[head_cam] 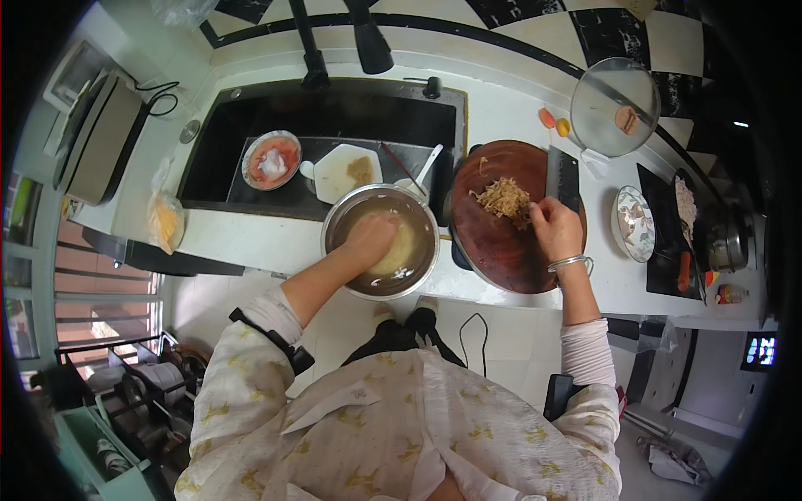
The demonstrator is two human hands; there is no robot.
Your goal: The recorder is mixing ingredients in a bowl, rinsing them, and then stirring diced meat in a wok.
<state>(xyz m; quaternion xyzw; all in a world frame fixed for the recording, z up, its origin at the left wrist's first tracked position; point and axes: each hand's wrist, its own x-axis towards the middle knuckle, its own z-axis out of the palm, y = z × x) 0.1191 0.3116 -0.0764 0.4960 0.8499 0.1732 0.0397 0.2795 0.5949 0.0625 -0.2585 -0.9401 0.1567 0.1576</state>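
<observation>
My left hand (374,237) reaches into a stainless steel bowl (327,253) of cloudy liquid with a pale yellowish mass (396,257) in it. Its fingertips are hidden, so what they hold cannot be seen. The bowl sits at the counter's front edge, overlapping the sink's rim. On a round brown wooden cutting board (495,257) lies a heap of finely shredded brown food (501,199). The fingers of my right hand (556,228) are pinched together at the heap's right edge, on some shreds. Just behind that hand a cleaver's broad blade (562,175) rests on the board.
Across the black sink (207,169) stand a bowl with pinkish liquid (271,160), a white hexagonal dish (338,169) and a white spoon (429,164). A glass lid (614,94), a patterned bowl (634,224) and a pan of pale food (686,206) are on the right.
</observation>
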